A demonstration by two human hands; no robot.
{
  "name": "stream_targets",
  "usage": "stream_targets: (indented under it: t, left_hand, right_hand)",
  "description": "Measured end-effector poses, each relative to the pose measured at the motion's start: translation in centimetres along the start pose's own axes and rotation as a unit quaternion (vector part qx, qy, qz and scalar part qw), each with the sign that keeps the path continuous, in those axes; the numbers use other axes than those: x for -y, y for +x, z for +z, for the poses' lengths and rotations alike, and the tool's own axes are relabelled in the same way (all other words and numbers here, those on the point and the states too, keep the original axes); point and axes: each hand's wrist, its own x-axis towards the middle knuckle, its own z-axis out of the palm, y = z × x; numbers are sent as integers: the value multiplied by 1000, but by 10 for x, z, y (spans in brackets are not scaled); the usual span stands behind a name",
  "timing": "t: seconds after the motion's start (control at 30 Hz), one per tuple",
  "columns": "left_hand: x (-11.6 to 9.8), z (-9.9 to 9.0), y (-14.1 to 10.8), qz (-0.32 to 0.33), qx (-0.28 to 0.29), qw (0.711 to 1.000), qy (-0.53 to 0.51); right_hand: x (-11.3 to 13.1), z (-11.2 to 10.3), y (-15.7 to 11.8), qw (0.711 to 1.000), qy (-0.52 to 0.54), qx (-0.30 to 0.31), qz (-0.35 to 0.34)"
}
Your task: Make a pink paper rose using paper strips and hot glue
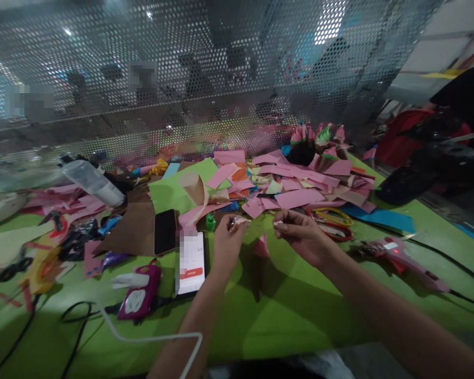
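Above the green table (pixel 256 331), my left hand (pixel 229 237) is closed, its fingers pinching a small pale piece (pixel 240 223). My right hand (pixel 298 231) is a short way to the right, also in a pinch, with a tiny whitish bit (pixel 278 225) at the fingertips. The two hands are apart. Between and just below them is a small pink folded piece (pixel 262 246) with a dark, narrow lower part. What exactly the fingers hold is too small to make out.
Pink paper pieces (pixel 300 197) lie heaped behind the hands. Left are a lit phone (pixel 191 263), a dark phone (pixel 165 231), a magenta pack (pixel 140 295) and a bottle (pixel 92 181). Right are scissors (pixel 335 230) and a pink glue gun (pixel 406 258) with its cord.
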Motion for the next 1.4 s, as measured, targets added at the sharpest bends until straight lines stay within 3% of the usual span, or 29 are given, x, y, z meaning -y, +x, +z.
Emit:
stream_targets:
  t: [0.13, 0.3, 0.4, 0.57, 0.77, 0.9, 1.07, 1.2, 1.4]
  left_hand:
    - [2, -9, 6, 40, -13, 980, 193]
    - [3, -11, 5, 109, 19, 885, 452]
    - [6, -11, 5, 135, 23, 859, 493]
    - [9, -10, 4, 154, 5, 854, 498]
    - [3, -6, 1, 171, -38, 860, 479]
    - [-2, -6, -1, 205, -43, 883, 420]
    - [-8, -3, -7, 240, 41, 936, 256]
    - [-8, 4, -15, 189, 98, 967, 141]
    - [-5, 12, -20, 81, 108, 991, 11]
  right_hand:
    - [1, 1, 0, 1000, 19, -4, 0]
    - [-2, 2, 2, 999, 25, -39, 8]
    - [-3, 0, 3, 999, 9, -44, 3]
    - [-6, -1, 4, 998, -24, -53, -16]
    - [-5, 1, 1, 999, -3, -49, -3]
    - [-2, 1, -1, 999, 36, -24, 6]
    - [-6, 0, 1, 999, 16, -35, 1]
    - [-10, 3, 1, 999, -12, -42, -5]
    - [-10, 11, -5, 986, -151, -20, -66]
